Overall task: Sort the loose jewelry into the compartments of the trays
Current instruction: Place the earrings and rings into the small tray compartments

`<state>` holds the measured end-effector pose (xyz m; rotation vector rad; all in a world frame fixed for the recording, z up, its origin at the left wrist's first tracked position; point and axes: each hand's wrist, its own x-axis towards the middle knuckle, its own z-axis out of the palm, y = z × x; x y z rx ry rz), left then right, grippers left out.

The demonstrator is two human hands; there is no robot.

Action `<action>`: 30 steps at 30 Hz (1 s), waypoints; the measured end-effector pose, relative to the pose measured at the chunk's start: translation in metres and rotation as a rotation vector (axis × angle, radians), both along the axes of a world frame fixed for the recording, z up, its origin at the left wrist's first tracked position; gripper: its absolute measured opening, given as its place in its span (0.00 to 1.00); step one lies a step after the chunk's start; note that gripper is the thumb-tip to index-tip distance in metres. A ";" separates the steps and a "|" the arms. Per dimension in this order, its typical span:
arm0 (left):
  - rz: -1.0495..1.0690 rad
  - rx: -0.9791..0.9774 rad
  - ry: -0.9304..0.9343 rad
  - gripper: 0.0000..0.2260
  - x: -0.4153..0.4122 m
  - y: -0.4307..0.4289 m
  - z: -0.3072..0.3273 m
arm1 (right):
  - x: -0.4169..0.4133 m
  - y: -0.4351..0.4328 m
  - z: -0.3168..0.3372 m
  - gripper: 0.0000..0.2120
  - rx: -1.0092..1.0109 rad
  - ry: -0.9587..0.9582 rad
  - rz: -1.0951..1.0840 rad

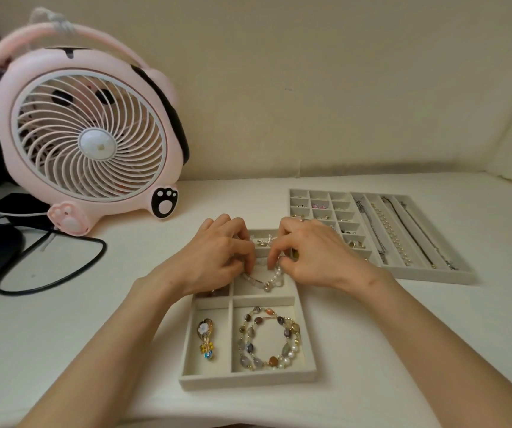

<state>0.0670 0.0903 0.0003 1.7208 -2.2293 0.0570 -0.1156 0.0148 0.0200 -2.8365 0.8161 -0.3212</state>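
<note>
In the near tray (307,350), a stone-bead bracelet (268,338) fills the front compartment. Just behind it, both hands, left (217,257) and right (313,253), pinch a pearl bracelet (268,279) drooping into the middle compartment. Uneven release could drape it over the divider.

I see the near tray (307,335) on the table (434,350), close to its front edge. In its front right compartment lies a beaded bracelet (269,338), in the front left one a brooch (205,338). The far tray (434,278) sits behind it, to the right. The fan (90,143) stands at the back left.
</note>
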 end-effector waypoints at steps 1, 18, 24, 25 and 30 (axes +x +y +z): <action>0.004 -0.004 -0.007 0.13 0.000 0.000 0.000 | 0.000 0.000 0.000 0.11 -0.006 -0.001 -0.003; -0.102 0.065 0.128 0.10 -0.017 0.032 0.027 | -0.017 0.031 0.030 0.08 0.101 0.131 0.137; -0.199 0.202 0.064 0.20 -0.028 0.054 0.020 | -0.030 0.047 0.024 0.19 0.098 0.176 0.216; -0.195 0.196 0.026 0.21 -0.028 0.055 0.017 | -0.031 0.049 0.022 0.20 0.105 0.183 0.223; -0.152 0.086 -0.079 0.22 -0.027 0.054 0.013 | -0.035 0.048 0.015 0.21 0.025 0.171 0.197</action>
